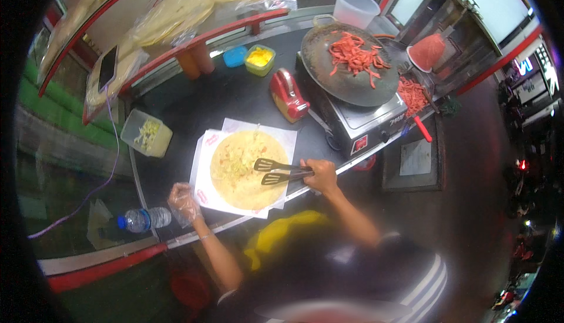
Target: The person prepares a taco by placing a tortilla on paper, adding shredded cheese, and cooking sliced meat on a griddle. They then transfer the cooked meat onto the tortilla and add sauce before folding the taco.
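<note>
A round flatbread (pixel 249 188) lies flat on white printed paper sheets (pixel 202 176) on the dark counter. Shredded pale greens (pixel 238 161) and small reddish bits are scattered over its upper middle. My right hand (pixel 321 176) grips black slotted tongs (pixel 285 172) by the handle; their two blades are apart over the right part of the flatbread. Beside the paper's lower left edge is my left hand (pixel 184 203), in a clear plastic glove, fingers loosely curled with nothing visible in them. A square tub (pixel 147 134) of shredded greens stands left of the paper.
A pan (pixel 320 67) of red meat strips (pixel 355 56) sits on a gas stove (pixel 376 117), more strips alongside. A red-topped bottle (pixel 288 95), a yellow-filled tub (pixel 259 59), a water bottle (pixel 145 219) and a phone (pixel 108 69) are around. Stacked flatbreads (pixel 176 17) lie behind the red rail.
</note>
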Demonstrator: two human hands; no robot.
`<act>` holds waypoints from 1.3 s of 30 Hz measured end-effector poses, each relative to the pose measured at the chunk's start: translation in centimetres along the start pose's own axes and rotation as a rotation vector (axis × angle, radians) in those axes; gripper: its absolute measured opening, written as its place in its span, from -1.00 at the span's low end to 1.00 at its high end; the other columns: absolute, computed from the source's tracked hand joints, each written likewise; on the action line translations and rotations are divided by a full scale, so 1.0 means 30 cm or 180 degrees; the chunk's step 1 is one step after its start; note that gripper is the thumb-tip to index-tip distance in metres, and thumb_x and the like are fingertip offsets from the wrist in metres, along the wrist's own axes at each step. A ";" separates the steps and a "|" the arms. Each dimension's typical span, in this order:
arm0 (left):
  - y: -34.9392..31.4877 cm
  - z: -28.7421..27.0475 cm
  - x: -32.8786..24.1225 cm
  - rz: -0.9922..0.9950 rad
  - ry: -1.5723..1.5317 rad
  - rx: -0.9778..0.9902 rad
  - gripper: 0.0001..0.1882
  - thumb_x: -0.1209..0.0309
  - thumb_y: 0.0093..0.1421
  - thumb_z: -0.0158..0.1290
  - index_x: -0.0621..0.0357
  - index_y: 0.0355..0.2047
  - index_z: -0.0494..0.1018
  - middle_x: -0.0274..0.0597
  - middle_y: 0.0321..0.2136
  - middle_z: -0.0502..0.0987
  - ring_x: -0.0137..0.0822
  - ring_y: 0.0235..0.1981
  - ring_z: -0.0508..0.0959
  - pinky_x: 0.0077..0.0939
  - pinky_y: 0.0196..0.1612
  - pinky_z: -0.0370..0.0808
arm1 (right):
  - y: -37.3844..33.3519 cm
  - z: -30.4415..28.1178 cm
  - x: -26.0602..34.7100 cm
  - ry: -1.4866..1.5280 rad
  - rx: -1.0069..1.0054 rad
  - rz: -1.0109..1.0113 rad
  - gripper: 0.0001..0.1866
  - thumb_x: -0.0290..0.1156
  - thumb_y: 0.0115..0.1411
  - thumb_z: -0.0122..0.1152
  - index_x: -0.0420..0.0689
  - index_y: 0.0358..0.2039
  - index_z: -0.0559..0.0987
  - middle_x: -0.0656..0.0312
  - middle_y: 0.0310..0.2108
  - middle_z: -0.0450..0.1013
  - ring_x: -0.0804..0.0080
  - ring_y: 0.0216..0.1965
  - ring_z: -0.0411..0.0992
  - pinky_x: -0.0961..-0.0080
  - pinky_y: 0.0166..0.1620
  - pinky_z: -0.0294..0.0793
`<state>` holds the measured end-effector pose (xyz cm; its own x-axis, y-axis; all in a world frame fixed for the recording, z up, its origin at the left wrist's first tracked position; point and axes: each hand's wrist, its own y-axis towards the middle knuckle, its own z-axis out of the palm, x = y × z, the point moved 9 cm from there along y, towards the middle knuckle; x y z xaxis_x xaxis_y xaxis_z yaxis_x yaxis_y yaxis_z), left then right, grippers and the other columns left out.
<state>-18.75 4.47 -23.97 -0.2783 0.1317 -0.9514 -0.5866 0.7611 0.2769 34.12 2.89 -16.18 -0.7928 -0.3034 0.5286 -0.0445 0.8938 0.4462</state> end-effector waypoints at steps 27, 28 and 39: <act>-0.029 0.065 -0.033 -0.0803 -0.1136 0.0198 -0.75 0.79 0.11 -0.14 0.37 -0.40 0.56 -0.22 -0.66 0.39 -0.27 -0.78 0.46 -0.31 -0.78 0.42 | -0.012 0.020 -0.014 -0.0070 0.0187 0.0049 -0.78 -0.26 0.19 0.55 -0.04 -0.44 0.66 0.08 -0.52 0.62 -0.09 -0.49 0.61 0.05 -0.33 0.60; -0.028 0.066 -0.047 -0.0749 -0.0952 0.0201 -0.73 0.80 0.11 -0.16 0.36 -0.40 0.55 -0.21 -0.66 0.39 -0.27 -0.79 0.46 -0.30 -0.79 0.42 | -0.011 0.017 -0.011 -0.0057 0.0160 0.0035 -0.79 -0.27 0.20 0.54 -0.04 -0.44 0.66 0.08 -0.52 0.61 -0.09 -0.50 0.61 0.05 -0.34 0.60; -0.017 0.050 -0.200 0.0452 0.0895 -0.0053 -0.76 0.74 0.02 -0.04 0.28 -0.47 0.62 -0.35 -0.59 0.50 -0.40 -0.52 0.51 -0.49 -0.50 0.30 | -0.012 0.019 -0.018 -0.0101 0.0203 0.0012 -0.87 -0.35 0.12 0.52 -0.04 -0.38 0.69 0.08 -0.50 0.64 -0.08 -0.49 0.62 0.06 -0.34 0.60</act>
<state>-15.65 4.25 -18.61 -0.5564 0.0532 -0.8292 -0.5386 0.7368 0.4086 34.20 2.91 -17.04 -0.8118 -0.2902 0.5067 -0.0793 0.9145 0.3968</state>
